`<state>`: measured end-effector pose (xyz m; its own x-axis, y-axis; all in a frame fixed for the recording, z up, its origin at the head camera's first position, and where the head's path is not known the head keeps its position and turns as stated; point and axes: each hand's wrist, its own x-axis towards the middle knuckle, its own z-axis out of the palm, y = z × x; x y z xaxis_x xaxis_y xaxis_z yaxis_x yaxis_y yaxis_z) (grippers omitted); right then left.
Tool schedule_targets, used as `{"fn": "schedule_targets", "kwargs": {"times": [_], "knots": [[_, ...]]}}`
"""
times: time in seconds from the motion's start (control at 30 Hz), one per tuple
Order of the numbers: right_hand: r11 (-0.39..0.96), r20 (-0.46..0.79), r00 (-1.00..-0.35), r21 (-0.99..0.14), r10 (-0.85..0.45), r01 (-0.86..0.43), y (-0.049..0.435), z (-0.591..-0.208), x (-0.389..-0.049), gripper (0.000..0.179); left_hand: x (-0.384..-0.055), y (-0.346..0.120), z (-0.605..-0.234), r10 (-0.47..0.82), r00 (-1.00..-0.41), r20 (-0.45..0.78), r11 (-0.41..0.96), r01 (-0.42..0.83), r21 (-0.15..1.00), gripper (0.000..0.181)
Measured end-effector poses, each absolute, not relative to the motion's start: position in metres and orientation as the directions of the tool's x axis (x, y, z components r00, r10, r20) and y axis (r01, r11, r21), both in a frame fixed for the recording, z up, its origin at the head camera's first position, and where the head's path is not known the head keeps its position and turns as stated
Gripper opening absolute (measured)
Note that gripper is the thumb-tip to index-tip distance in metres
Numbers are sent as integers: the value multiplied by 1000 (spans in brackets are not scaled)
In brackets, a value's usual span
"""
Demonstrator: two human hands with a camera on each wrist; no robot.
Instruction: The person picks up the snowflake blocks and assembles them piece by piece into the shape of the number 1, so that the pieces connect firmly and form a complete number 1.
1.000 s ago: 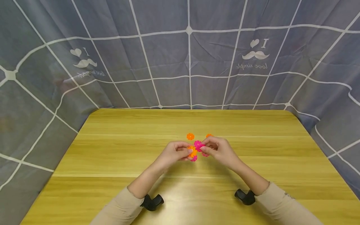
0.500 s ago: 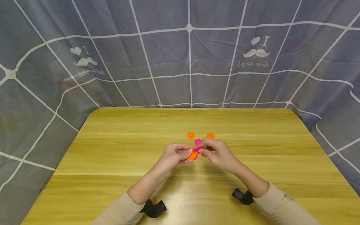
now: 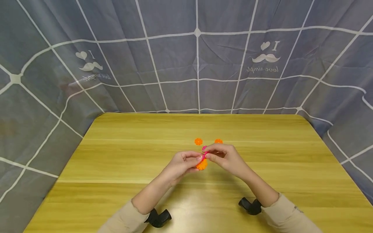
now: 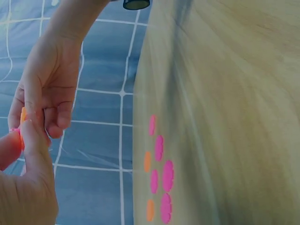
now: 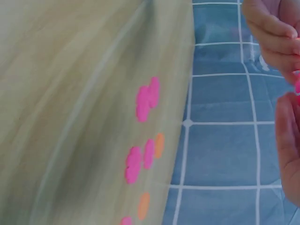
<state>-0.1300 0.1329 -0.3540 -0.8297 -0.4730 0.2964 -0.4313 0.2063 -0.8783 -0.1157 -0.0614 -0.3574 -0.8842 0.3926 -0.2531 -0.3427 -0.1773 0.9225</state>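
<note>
My left hand (image 3: 182, 165) pinches an orange notched plastic disc (image 3: 202, 165) between thumb and fingers, its flat face showing in the head view. My right hand (image 3: 228, 158) pinches a pink notched disc (image 3: 203, 157) at the orange disc's upper edge. The two pieces touch or nearly touch; fingertips hide whether their notches interlock. In the left wrist view, the orange disc (image 4: 23, 123) is seen edge-on between both hands, a bit of pink (image 4: 15, 130) beside it. Only a small pink part (image 5: 297, 86) shows in the right wrist view.
Loose discs lie on the wooden table (image 3: 116, 161) beyond the hands: two orange discs, one at left (image 3: 198, 141) and one at right (image 3: 218, 141), and several pink ones (image 4: 167, 176), some touching. A grey checked cloth (image 3: 175, 64) hangs behind the table.
The right hand has brought the pink disc leftward to the orange disc. The left hand has turned and lowered the orange disc slightly. The loose discs stay put.
</note>
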Motion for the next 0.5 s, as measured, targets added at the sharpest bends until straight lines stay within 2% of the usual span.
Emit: {"fn": "schedule_targets", "kwargs": {"times": [0.1,0.27,0.4,0.5], "knots": [[229,313,-826,-860,-469,-455,136,-359,-131,18,-115,-60,-362,440,-863,-250,-159,-349,923,36],[241,345,-804,-831,-484,-501,135,-367,-131,19,-115,-61,-366,506,-834,-221,-126,-325,937,40],[254,304,-793,-835,-527,-489,136,-370,-129,21,-113,-62,-369,545,-807,-229,-65,-313,947,42],[304,240,-814,-842,-529,-445,143,-370,-132,26,-111,-63,-371,545,-802,-244,-38,-314,949,45]]}}
